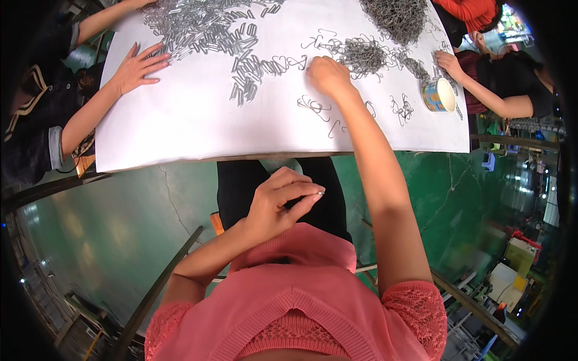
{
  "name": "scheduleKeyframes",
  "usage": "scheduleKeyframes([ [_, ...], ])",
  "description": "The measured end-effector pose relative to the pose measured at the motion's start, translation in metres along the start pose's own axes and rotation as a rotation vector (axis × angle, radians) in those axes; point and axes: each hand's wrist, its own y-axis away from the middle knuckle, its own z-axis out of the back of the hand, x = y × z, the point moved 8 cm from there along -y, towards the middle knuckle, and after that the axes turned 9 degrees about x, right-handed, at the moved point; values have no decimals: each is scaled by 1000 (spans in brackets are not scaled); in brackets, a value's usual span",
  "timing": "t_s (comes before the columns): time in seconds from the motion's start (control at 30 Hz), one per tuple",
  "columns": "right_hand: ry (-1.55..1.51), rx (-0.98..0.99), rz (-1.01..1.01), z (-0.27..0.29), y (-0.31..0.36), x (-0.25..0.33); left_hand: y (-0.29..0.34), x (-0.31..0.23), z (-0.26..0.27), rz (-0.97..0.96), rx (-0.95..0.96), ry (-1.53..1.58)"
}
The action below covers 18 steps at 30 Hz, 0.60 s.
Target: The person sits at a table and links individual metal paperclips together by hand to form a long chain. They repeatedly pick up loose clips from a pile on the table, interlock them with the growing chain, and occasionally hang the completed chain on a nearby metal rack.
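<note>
Above my lap, my left hand is closed in a pinch, with a small shiny bit showing at the thumb and fingertip; most of that piece is hidden. My right hand reaches onto the white-covered table, its fingers bent down and closed at the surface. What they grip, if anything, is hidden. Just right of it lies a tangled heap of thin curved wire hooks. Left of it are a few wire hooks beside a spread of short, narrow shiny metal pieces. Loose hooks lie nearer me.
A larger dark heap of wire hooks stands at the far right. A patterned paper cup lies tilted near the right edge. One co-worker's hand rests at the left, another's hand at the right. The table's front edge is before my lap.
</note>
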Motion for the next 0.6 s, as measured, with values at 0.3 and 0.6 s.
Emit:
scheduleKeyframes([
  [0.3, -1491, 167, 272, -19, 117, -12, 8, 9, 1, 131, -24, 53],
  [0.6, -1847, 28, 233, -38, 233, 11, 18, 14, 3, 261, -92, 67],
])
